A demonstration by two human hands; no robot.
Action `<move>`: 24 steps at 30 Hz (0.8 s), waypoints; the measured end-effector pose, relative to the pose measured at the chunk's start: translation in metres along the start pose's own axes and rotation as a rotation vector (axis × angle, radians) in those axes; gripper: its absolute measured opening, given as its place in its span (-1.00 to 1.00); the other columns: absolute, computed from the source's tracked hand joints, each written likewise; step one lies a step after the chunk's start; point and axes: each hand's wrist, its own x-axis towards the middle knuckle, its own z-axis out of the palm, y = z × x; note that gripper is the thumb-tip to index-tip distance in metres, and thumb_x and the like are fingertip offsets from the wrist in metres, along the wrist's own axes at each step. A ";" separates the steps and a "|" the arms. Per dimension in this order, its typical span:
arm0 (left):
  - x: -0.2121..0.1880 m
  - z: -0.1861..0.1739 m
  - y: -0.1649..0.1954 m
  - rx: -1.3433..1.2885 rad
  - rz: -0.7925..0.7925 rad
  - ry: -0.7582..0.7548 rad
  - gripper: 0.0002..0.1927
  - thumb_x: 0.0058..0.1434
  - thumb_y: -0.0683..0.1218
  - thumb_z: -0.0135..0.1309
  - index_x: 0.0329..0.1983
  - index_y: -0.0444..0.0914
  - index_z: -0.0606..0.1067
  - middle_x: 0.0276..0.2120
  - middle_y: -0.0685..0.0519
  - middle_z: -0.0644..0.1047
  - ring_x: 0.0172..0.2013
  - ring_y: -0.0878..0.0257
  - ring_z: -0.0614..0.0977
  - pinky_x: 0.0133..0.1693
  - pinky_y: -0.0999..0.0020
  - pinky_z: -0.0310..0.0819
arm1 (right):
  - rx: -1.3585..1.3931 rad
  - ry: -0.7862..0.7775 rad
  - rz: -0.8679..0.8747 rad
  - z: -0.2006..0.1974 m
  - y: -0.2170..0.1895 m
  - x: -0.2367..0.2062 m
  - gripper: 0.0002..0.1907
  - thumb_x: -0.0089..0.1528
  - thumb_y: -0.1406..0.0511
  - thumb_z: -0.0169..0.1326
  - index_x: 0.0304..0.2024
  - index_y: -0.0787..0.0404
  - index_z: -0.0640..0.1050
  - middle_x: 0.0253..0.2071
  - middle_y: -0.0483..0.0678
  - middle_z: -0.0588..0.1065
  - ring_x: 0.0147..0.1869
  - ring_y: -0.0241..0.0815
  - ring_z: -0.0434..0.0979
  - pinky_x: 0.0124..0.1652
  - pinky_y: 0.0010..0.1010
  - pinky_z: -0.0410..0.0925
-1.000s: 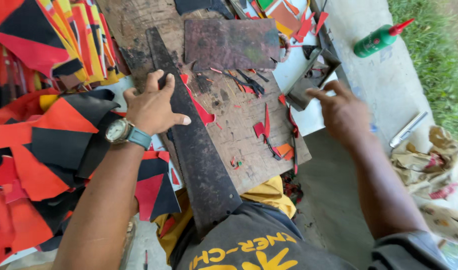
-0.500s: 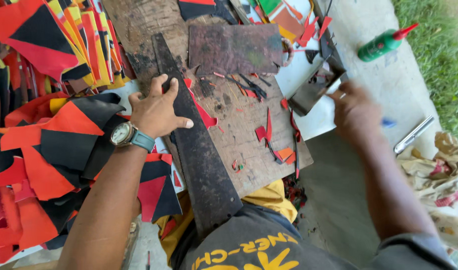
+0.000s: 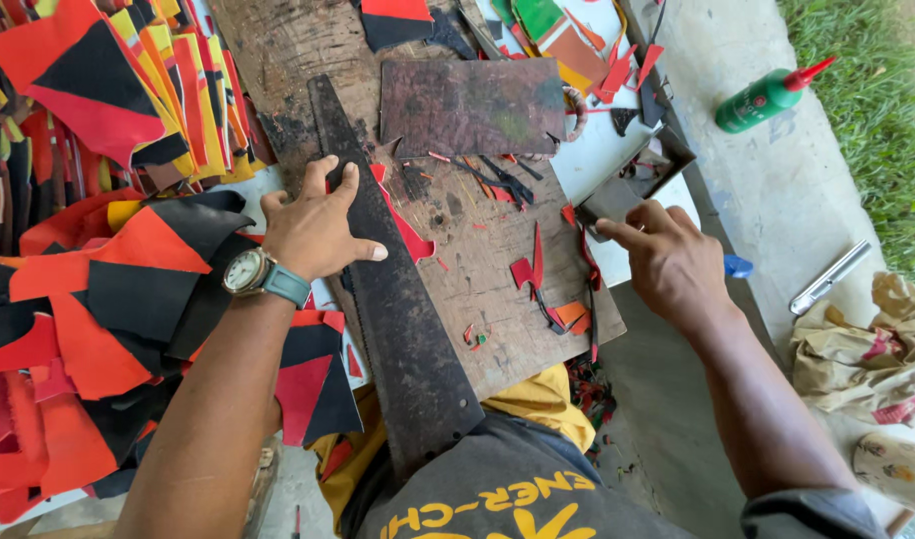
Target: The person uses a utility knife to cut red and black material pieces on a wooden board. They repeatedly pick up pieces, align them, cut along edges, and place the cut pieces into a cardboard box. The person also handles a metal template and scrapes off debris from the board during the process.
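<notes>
left hand (image 3: pixel 317 225) is lying open, fingers spread, pressing the rusty saw blade (image 3: pixel 392 289), which is running lengthwise toward the person; right hand (image 3: pixel 667 260) is closing loosely on a dark scrap (image 3: pixel 602 210)

Bright, sharp daylight; soft shadows

Scarred wooden board (image 3: pixel 477 289) as the work surface, sitting on a white tabletop (image 3: pixel 602 160). Long rusty saw blade (image 3: pixel 387 299) flat across the board, pinned under the left hand (image 3: pixel 312 225). Dark metal plate (image 3: pixel 472 105) lying just ahead of both hands. Red and black scraps (image 3: pixel 532 269) scattered between the hands. Big heap of red, black and yellow cut pieces (image 3: pixel 108 200) piled left of the left hand. Over on the concrete floor (image 3: pixel 777 200), beyond the right hand (image 3: pixel 667 260): green glue bottle (image 3: pixel 767 95), metal cutter (image 3: pixel 830 277), crumpled paper (image 3: pixel 862 349).
</notes>
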 end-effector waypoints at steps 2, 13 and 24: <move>-0.001 0.000 -0.001 0.007 0.002 -0.005 0.24 -0.13 0.40 0.36 0.54 -0.08 0.07 0.50 0.00 0.01 0.27 -0.01 0.40 0.18 -0.20 0.07 | 0.041 0.043 0.038 0.000 -0.006 -0.002 -0.60 0.32 0.42 0.04 0.03 -0.21 0.67 -0.08 -0.14 0.54 -0.09 -0.10 0.57 -0.25 -0.26 0.47; -0.001 -0.004 0.002 0.034 0.001 -0.005 0.23 -0.13 0.41 0.35 0.53 -0.06 0.07 0.49 -0.01 0.00 0.31 0.01 0.34 0.17 -0.19 0.08 | -0.046 0.044 -0.131 -0.029 -0.006 0.010 -0.58 0.23 0.43 0.01 0.02 -0.12 0.69 -0.22 -0.13 0.51 -0.13 -0.07 0.57 -0.32 -0.29 0.44; -0.002 -0.001 0.000 0.014 0.013 0.008 0.21 -0.13 0.40 0.36 0.53 -0.05 0.10 0.49 -0.02 0.03 0.29 0.00 0.36 0.20 -0.10 0.07 | 0.587 -0.164 0.112 -0.053 0.014 0.015 -0.56 0.24 0.29 0.11 0.20 0.03 0.56 -0.12 0.04 0.59 -0.23 -0.01 0.61 -0.24 -0.23 0.48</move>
